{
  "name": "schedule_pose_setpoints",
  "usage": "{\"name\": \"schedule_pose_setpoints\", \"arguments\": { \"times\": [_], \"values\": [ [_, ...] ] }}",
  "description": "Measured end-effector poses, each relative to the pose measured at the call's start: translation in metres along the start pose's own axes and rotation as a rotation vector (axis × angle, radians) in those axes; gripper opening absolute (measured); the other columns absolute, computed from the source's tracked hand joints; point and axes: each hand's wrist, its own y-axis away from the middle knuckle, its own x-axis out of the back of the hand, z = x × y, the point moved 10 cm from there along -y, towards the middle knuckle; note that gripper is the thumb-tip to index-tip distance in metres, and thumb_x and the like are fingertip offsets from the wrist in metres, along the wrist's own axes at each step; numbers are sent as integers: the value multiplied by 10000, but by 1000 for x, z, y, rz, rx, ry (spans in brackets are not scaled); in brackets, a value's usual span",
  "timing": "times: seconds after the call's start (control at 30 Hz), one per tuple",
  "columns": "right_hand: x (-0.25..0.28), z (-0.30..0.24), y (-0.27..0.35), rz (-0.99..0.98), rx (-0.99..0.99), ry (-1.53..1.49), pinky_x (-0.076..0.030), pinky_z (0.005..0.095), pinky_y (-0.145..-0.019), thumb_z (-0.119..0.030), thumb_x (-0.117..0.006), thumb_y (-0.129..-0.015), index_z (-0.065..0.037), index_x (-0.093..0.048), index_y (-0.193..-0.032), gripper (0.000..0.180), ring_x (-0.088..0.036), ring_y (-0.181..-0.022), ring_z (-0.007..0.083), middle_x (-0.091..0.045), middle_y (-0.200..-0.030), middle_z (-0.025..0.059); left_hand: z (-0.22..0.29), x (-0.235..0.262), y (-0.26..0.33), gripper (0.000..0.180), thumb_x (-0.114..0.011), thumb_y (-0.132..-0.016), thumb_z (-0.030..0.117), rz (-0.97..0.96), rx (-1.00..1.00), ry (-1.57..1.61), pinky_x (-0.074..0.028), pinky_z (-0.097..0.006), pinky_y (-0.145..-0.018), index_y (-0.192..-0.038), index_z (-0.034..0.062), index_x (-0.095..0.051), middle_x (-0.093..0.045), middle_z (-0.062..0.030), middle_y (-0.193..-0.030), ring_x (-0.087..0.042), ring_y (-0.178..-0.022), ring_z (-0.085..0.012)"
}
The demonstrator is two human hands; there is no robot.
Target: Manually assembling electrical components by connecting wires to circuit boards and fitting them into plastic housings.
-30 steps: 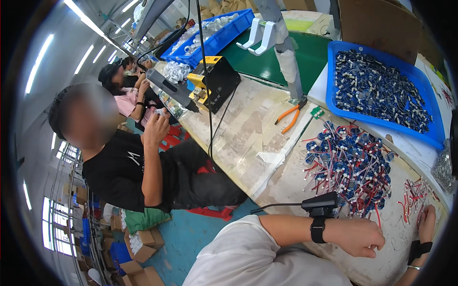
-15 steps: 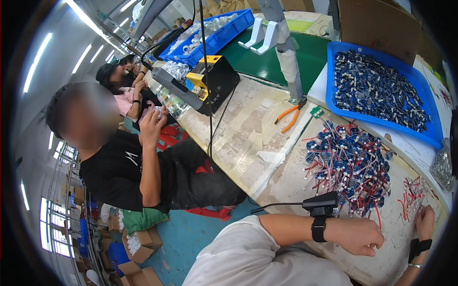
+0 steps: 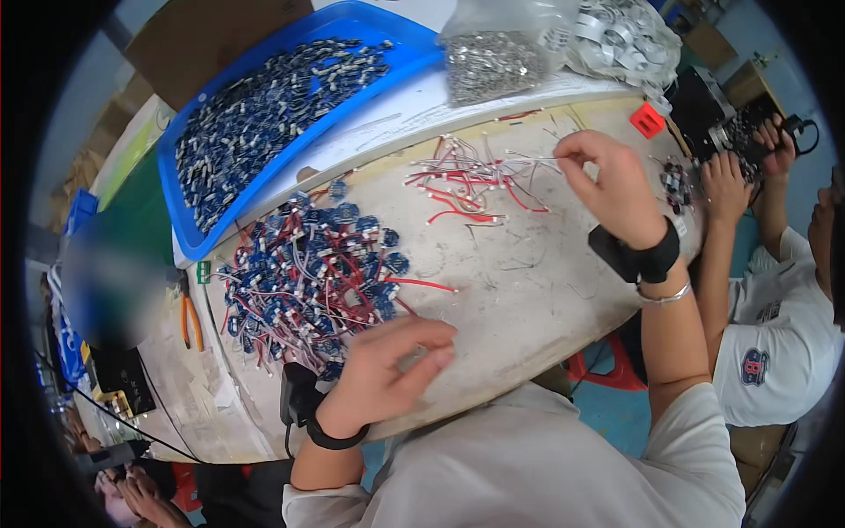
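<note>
My right hand (image 3: 607,189) is at the far right of the table. Its thumb and fingers pinch the end of a thin wire (image 3: 537,161) that runs to a loose heap of red and white connector wires (image 3: 462,176). Closer to me, my left hand (image 3: 387,374) hovers at the near edge of a pile of small blue circuit boards with wires attached (image 3: 308,264). Its fingers are curled, with a small gap between thumb and forefinger, and nothing shows between them. Both wrists wear black straps; the left one carries a black box (image 3: 299,393).
A blue tray (image 3: 409,57) full of small boards stands behind the pile. Beyond the wires are a bag of metal parts (image 3: 493,66), a bag of white rings (image 3: 625,40) and a red block (image 3: 647,121). Orange-handled pliers (image 3: 191,321) lie left. A co-worker's hands (image 3: 726,185) work at right.
The view has swung right. My right hand now shows fully, raised at the wire heap with a wire pinched. My left hand is now beside the board pile.
</note>
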Motion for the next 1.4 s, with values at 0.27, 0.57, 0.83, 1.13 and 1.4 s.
{"name": "schedule_pose_setpoints", "arguments": {
  "times": [0.27,0.57,0.83,1.13,1.4],
  "values": [
    [-26,-27,53,-55,-114,-583,-440,220,-676,27,-573,-803,29,-576,-893,89,-540,-740,79,-592,-815,33,-23,13,-6,223,-494,-910,135,336,311,548,-496,-266,-645,-1073,-11,-535,-603,-99,-897,-605,-720,-166],
    [-48,-54,65,-202,28,-403,-444,315,-756,10,-598,-751,22,-563,-934,187,-565,-819,225,-585,-882,115,-24,9,-10,102,-492,-900,113,266,358,533,-490,-256,-582,-890,15,-517,-590,-76,-768,-586,-631,-140],
    [-46,-135,65,-128,398,34,-218,554,-982,-208,-684,-688,-76,-593,-966,321,-379,-1217,354,-486,-1203,171,55,9,-17,56,-570,-795,60,59,-99,-374,-455,-337,-499,-834,29,-546,-567,-116,-718,-572,-597,-282],
    [-72,-97,62,-419,98,-464,-465,317,-700,-29,-628,-752,-32,-562,-893,156,-597,-723,229,-582,-790,102,59,15,-47,71,-614,-780,67,-70,-117,-390,-462,-311,-525,-825,17,-595,-592,-96,-727,-590,-618,-241],
    [-64,-67,45,-304,-5,-565,-398,267,-484,19,-624,-740,0,-587,-831,100,-501,-529,179,-540,-694,85,70,52,-91,99,-598,-805,97,24,-282,-613,-472,-291,-585,-865,21,-617,-623,-85,-748,-598,-629,-213]
  ]
}}
